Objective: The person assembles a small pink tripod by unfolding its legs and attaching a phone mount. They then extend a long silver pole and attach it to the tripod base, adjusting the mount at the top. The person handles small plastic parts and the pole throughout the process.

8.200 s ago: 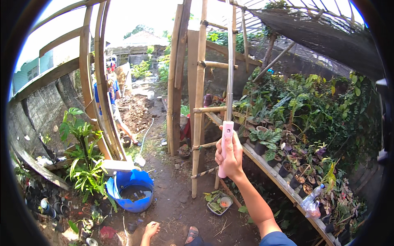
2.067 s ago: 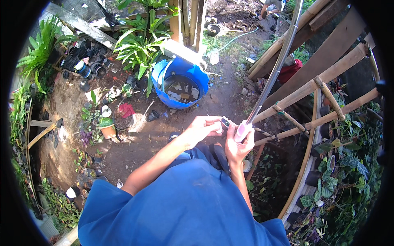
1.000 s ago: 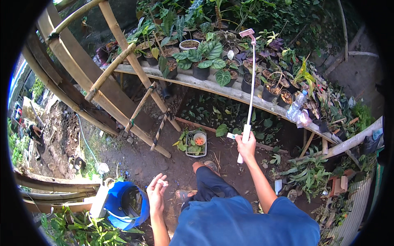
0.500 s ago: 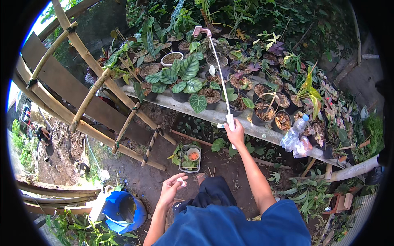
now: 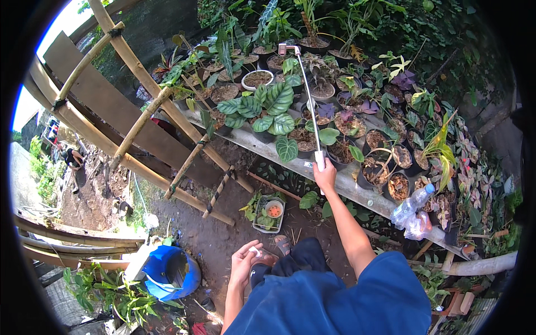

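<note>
My right hand (image 5: pixel 325 177) is closed around the white handle of a long selfie stick (image 5: pixel 310 106). The stick reaches away over a bench of potted plants, and its pinkish phone clamp (image 5: pixel 289 50) at the far end looks to hold no phone. Beneath the rod, near its middle, are plants in dark pots, among them one with broad striped leaves (image 5: pixel 268 109) to the left. Lower left, my left hand (image 5: pixel 241 265) is held in front of my body, its fingers bent around a small white object (image 5: pixel 256 252) too small to name.
A bamboo frame (image 5: pixel 134 61) slants along the left. The grey bench (image 5: pixel 357 192) bears many pots and a clear plastic bag with bottles (image 5: pixel 410 215). On the soil stand a plastic basket (image 5: pixel 268 230) and a blue bucket (image 5: pixel 192 276). Another person (image 5: pixel 73 162) bends down far left.
The whole view has shifted, so the bench, plants and fence sit farther right in the picture. Both hands keep their holds, and a sandalled foot shows more fully.
</note>
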The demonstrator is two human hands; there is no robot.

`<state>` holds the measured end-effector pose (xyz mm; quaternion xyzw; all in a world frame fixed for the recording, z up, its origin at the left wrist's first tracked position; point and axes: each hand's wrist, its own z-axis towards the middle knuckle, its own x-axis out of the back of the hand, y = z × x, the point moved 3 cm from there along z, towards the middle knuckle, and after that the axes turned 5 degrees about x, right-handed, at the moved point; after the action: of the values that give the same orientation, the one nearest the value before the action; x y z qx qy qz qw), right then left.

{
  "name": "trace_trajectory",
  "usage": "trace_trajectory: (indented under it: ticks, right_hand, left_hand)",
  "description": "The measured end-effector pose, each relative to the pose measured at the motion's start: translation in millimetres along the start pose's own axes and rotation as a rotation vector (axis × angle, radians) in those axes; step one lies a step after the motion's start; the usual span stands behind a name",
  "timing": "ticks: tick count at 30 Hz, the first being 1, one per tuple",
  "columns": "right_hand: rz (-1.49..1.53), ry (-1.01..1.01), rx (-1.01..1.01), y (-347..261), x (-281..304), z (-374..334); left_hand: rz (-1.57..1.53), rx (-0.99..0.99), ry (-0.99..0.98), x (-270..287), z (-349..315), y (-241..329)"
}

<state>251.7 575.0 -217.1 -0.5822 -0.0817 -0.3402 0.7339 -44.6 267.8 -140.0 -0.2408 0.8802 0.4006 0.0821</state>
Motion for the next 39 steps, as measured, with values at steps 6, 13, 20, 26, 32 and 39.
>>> trace_trajectory:
  ticks: [6,13,20,26,32,39]
  right_hand:
    - [-0.031,-0.008,-0.020,11.6,-6.0,-0.6]
    - [-0.162,-0.003,0.007,16.2,-0.6,-3.3]
    - [-0.162,-0.025,0.048,20.3,2.8,-6.5]
    - [-0.115,-0.026,-0.052,24.3,9.8,-13.7]
    - [-0.098,0.061,-0.016,17.4,20.0,-17.9]
    - [-0.155,0.111,0.055,14.0,38.7,-22.1]
  left_hand:
    - [-0.038,-0.036,0.055,-7.8,-1.4,4.6]
    - [-0.020,-0.002,0.028,-27.5,0.3,-4.6]
    - [-0.022,0.015,0.031,-34.2,0.2,-4.4]
    - [-0.006,0.038,0.023,-33.6,-2.3,-7.4]
    - [0.006,0.056,0.015,-37.0,-0.2,-8.4]
    - [0.058,0.061,-0.016,-49.0,5.6,-9.2]
